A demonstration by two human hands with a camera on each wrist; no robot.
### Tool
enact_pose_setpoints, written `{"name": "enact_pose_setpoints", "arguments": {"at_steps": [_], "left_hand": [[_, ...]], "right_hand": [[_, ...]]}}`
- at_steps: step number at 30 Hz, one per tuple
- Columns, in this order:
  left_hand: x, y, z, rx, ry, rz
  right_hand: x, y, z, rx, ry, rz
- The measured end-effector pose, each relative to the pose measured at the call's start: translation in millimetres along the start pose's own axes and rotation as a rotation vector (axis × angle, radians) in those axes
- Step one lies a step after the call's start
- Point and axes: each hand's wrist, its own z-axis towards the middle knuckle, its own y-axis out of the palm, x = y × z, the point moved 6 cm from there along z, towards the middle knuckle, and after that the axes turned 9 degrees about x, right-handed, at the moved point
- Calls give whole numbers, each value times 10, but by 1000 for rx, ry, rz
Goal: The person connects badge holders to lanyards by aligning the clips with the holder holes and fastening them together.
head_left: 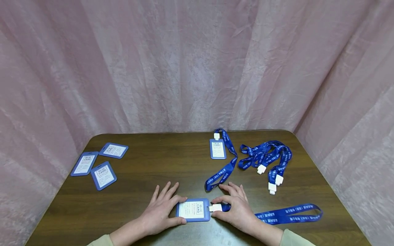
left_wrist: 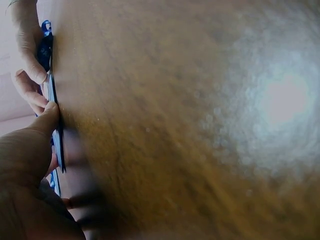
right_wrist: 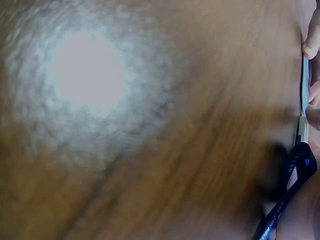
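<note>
At the near side of the brown table [head_left: 160,153], a blue card holder [head_left: 191,209] lies lengthwise between the two hands, its slotted end directed to the right. The left hand [head_left: 160,212] grips the card holder at its left end: the thumb sits at the near edge, the index finger at the far edge, and the remaining fingers are spread. The right hand [head_left: 235,212] curves its thumb and index finger narrowly round a white clip [head_left: 216,207], one digit to each side. The clip meets the slotted end; whether it is engaged cannot be determined. From the clip, a blue lanyard [head_left: 274,217] passes beneath the right hand and extends to the right as a flat loop.

Farther back, a second card holder [head_left: 218,149] is joined to its own lanyard [head_left: 229,168]. To its right lies a lanyard pile [head_left: 266,158] with white clips. Three loose card holders [head_left: 104,175] occupy the left side.
</note>
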Motion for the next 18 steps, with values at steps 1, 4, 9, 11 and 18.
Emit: {"name": "enact_pose_setpoints", "arguments": {"at_steps": [1,4,9,11,18], "left_hand": [[0,0,2,0,-1,0],[4,-2,3,2,-2,-2],[12,-4,-5,10,2,-5],[13,-3,-9,13,4,-8],[4,2,-10,16,3,-11]], "right_hand": [[0,-5,3,-5,-1,4],[4,-29,14,-23,-8,18],[40,-107,11,-68,-26,23],[72,-140,-1,-87,-20,24],[155,-200,-28,-125,-20,25]]}}
